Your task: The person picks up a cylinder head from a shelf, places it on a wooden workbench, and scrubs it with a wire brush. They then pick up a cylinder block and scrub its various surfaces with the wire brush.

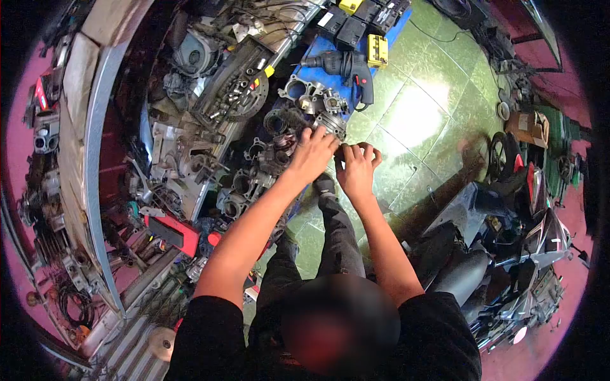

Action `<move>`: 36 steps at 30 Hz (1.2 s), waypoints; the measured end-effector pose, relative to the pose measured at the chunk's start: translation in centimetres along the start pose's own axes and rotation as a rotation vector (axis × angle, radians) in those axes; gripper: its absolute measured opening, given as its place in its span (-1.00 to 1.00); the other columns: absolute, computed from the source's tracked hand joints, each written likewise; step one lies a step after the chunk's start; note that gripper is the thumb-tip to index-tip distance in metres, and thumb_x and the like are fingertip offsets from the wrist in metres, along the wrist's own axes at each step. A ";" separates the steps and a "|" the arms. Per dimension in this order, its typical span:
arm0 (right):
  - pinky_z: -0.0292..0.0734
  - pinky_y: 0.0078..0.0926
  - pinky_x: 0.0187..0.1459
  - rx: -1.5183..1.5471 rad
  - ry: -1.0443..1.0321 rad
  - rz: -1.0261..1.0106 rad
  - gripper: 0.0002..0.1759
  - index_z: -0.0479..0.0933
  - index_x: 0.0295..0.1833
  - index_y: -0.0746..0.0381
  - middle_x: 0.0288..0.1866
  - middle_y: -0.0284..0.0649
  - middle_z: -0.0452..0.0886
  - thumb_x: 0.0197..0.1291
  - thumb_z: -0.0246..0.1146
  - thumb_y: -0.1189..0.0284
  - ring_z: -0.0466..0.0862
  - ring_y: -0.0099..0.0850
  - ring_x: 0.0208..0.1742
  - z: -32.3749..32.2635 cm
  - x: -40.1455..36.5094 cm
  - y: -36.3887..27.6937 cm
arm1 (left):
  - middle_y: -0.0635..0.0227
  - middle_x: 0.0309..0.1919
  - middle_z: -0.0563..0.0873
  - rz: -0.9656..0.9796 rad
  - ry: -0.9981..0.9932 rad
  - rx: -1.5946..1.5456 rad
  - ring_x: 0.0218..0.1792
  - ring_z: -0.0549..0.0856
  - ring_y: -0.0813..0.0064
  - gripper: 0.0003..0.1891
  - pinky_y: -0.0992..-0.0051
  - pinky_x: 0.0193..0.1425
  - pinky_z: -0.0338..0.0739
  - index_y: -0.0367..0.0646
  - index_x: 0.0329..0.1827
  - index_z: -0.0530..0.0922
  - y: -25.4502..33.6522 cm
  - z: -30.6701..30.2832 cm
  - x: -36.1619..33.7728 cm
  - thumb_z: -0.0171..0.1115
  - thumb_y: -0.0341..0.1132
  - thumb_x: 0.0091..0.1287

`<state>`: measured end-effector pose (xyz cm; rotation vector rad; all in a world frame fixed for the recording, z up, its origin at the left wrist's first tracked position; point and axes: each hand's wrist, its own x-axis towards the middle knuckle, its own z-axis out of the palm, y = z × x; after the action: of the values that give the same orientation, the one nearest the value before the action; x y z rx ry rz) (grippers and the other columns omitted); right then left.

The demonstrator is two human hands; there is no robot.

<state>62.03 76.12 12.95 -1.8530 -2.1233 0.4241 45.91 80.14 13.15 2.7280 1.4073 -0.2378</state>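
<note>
A silvery, ridged metal engine part [330, 124] sits at the near end of the blue surface. The bent fingers of my left hand [312, 155] press on its near edge, covering some of it. Just to the right, my right hand [358, 168] is closed, with its fingers curled and the thumb drawn in. Whatever lies between those right fingers is hidden. Beyond the ridged part are more metal castings, one with a round bore [295, 89]. Dark, greasy engine parts [277, 122] lie left of my left hand.
A power drill [346, 66] lies farther up the blue surface [397, 35], near batteries [377, 49]. To the left, a metal tray [219, 79] holds sockets and small parts. A motorcycle [483, 235] stands at the right. The floor [413, 95] is green tile.
</note>
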 end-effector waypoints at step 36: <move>0.04 0.27 0.51 -0.039 0.176 -0.426 -0.56 0.63 0.10 0.20 -0.04 -0.16 0.70 0.10 0.52 0.36 0.56 -0.13 0.27 -14.9 -24.5 -43.8 | 0.68 -0.03 0.74 -0.044 0.417 0.222 0.29 0.57 0.54 -0.72 0.17 0.37 0.33 0.07 0.11 0.80 -7.4 -24.3 -52.5 0.27 -0.19 0.42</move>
<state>31.55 46.59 43.62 -1.3414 -2.3272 0.1167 12.60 45.26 45.94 3.0600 1.6218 0.2010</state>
